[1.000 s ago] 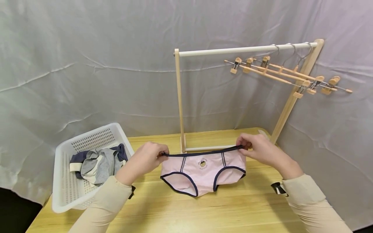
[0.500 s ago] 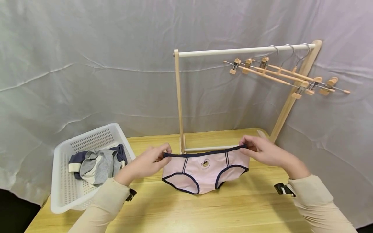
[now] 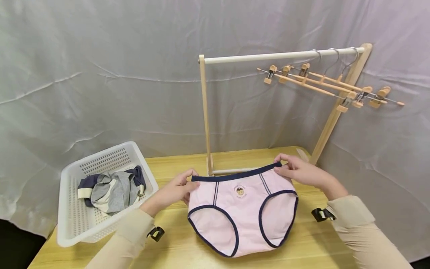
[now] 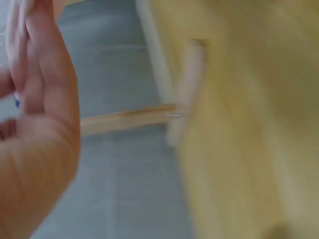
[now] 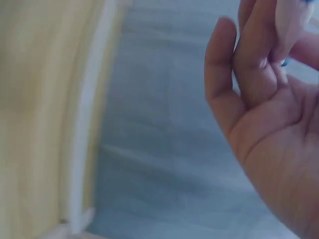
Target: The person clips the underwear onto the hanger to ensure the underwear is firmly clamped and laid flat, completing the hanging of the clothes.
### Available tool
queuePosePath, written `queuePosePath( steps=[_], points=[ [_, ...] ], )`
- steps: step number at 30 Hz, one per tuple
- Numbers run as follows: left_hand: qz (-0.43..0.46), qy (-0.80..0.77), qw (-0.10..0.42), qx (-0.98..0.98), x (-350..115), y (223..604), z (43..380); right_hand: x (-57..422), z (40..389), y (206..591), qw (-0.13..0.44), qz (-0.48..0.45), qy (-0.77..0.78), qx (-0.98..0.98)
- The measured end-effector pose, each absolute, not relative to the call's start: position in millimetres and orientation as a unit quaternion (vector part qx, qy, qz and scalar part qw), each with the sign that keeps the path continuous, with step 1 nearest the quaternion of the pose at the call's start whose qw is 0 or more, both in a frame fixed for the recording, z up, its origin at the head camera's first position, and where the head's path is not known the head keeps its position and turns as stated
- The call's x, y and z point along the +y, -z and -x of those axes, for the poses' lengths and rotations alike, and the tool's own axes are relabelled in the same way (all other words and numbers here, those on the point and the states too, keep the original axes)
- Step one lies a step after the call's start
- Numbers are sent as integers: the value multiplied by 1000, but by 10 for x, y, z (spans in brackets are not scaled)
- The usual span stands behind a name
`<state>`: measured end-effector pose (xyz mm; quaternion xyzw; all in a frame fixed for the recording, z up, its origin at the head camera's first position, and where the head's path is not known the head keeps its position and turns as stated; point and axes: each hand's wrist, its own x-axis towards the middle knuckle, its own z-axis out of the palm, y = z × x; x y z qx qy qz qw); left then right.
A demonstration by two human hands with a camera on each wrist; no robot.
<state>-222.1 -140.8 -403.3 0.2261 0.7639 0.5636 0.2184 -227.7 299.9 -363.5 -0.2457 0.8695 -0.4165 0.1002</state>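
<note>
A pair of pink underpants (image 3: 248, 215) with dark navy trim and a small round print spreads out between my hands in the head view. My left hand (image 3: 176, 189) pinches the left end of the waistband, thumb in front. At the waistband's right end, my right hand (image 3: 304, 172) pinches the cloth the same way. The front faces me, with both leg openings showing. In the left wrist view my left hand (image 4: 42, 109) fills the left side, the garment mostly hidden. A bit of pink cloth (image 5: 290, 22) shows at the fingers in the right wrist view.
To the left stands a white plastic basket (image 3: 68, 209) holding grey and navy clothes (image 3: 115, 190). Behind the underpants is a wooden rack (image 3: 205, 112) with a white rail (image 3: 255, 58). Several clip hangers (image 3: 312, 85) hang at its right end. Grey curtain (image 3: 134, 74) backs the table (image 3: 174, 239).
The underpants have swung out and down, showing longer and flatter, with the leg openings wider toward me. Both hands keep their hold on the waistband and have shifted only slightly.
</note>
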Motion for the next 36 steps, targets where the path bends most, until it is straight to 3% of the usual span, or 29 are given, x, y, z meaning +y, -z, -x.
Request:
queuePosePath(
  steps=[2, 5, 8, 10, 12, 21, 28, 36],
  points=[
    [-200, -541, 186, 796, -1356, 4241, 2284, 2971, 2424, 3853, 103, 228, 388, 887],
    [-196, -453, 95, 864, -1279, 4514, 2339, 2885, 2574, 4141, 96, 216, 319, 918],
    [-218, -327, -21, 919, -1179, 4633, 2278, 2763, 2574, 4292, 72, 213, 239, 945],
    [-222, -273, -54, 935, -1089, 4635, 2168, 2669, 2495, 4318, 55, 225, 202, 952],
    [-225, -231, -56, 945, -994, 4595, 2014, 2575, 2379, 4319, 54, 237, 181, 953],
    [-223, -152, 65, 961, -859, 4629, 1631, 2398, 1925, 4419, 176, 195, 202, 943],
    [-231, -125, 101, 960, -920, 4706, 1680, 2403, 1825, 4496, 185, 183, 182, 948],
    [-238, -131, 100, 957, -974, 4729, 1737, 2404, 1790, 4502, 187, 177, 167, 952]
  ],
)
